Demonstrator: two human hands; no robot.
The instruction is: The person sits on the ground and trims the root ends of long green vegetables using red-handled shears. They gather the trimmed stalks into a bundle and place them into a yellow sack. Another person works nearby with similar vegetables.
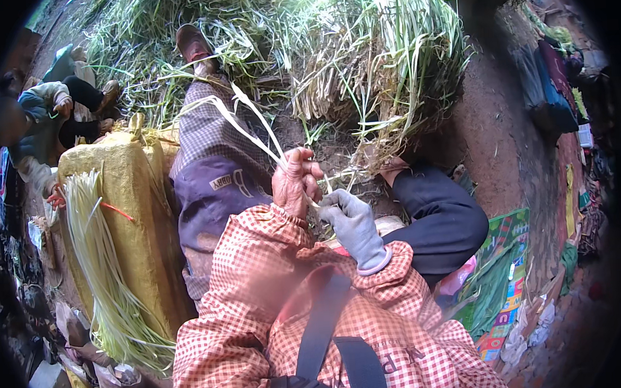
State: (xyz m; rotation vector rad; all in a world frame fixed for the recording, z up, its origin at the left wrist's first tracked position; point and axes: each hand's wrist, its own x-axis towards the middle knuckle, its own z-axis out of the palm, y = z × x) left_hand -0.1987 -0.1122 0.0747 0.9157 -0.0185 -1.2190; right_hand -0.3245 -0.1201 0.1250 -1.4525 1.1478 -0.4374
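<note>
My bare left hand (295, 181) is closed around a few long, pale plant stalks (253, 139), which stick out up and to the left over my knee. Just below it, my right hand (351, 224), in a light grey glove, pinches the lower end of the stalks with its fingertips. Both hands meet in front of my checked jacket, between my legs. A large heap of green leafy stalks (327, 27) lies beyond them, with roots and dry lower stems facing me.
At left, a bundle of pale stalks (99, 265) with a red tie (117, 211) drapes over a yellow woven sack (123, 179). Another person (34, 125) sits behind the sack, a hand by the bundle. A colourful printed mat (500, 289) lies at right on the dirt floor (492, 151).
</note>
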